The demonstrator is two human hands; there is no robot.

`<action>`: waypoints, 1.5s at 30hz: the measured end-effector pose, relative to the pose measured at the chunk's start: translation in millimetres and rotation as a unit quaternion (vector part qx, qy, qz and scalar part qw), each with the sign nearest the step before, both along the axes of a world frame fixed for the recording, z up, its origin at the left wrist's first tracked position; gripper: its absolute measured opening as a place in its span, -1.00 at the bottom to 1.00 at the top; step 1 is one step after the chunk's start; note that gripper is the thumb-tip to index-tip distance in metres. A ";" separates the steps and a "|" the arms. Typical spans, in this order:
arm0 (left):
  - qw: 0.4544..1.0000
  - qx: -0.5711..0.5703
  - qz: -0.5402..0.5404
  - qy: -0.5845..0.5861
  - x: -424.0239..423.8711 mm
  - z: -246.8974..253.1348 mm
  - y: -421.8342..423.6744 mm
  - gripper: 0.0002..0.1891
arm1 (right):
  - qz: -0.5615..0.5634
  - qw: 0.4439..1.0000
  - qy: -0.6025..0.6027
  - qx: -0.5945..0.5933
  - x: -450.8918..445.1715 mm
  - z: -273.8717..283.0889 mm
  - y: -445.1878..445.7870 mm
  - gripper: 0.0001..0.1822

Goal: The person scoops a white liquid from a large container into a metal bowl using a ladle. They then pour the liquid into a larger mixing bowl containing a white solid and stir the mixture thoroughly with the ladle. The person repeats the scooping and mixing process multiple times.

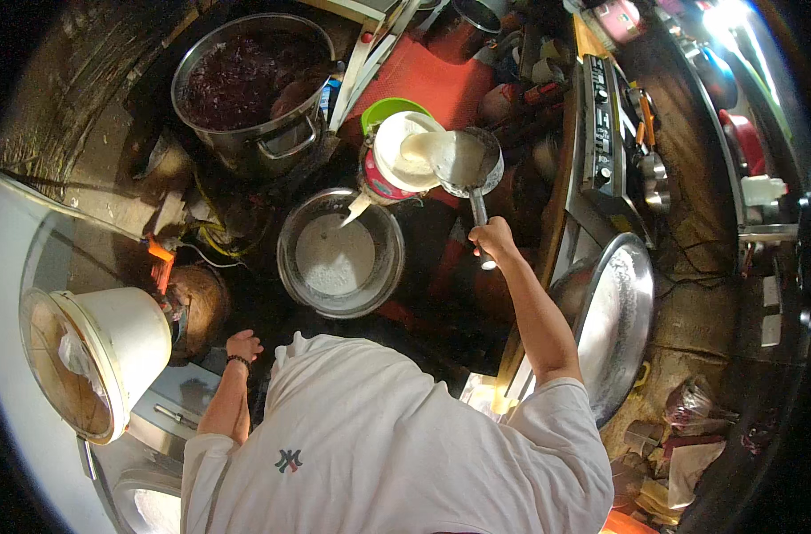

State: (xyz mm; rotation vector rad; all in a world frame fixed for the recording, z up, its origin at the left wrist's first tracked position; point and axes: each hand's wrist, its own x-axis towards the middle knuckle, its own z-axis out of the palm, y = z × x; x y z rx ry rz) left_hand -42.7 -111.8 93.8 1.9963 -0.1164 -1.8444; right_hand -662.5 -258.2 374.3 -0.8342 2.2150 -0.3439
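My right hand (494, 240) grips the handle of a metal ladle (469, 163), tilted so that whitish liquid runs from it into the white round top of a grinder (398, 152) with a red body. From the grinder's spout (357, 208) a pale stream falls into a steel pot (393, 284) below, which holds whitish, partly foamy liquid. My left hand (244, 345) hangs low at the left beside my body, its fingers curled; whether it holds anything does not show.
A large steel pot (278, 131) of dark liquid stands at the upper left. A white bucket (122, 334) is at the left. Along the right are a gas stove (602, 127) and a wide metal basin (595, 334). An orange plug with a cord (160, 260) lies left of the steel pot.
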 end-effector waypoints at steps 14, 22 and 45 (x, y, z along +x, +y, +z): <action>0.996 -0.024 -0.064 -0.053 4.7 -22.8 22.0 -0.63 | 0.046 0.990 0.129 0.021 21.9 24.9 -18.1 -0.76; 0.999 -0.003 0.029 -0.019 1.6 25.6 33.7 -0.61 | 0.102 0.963 0.246 0.042 18.5 17.6 -27.5 -0.78; 0.994 -0.003 0.096 0.048 33.4 -8.8 52.0 -0.64 | 0.186 0.935 0.303 -0.004 29.7 35.1 -20.4 -0.75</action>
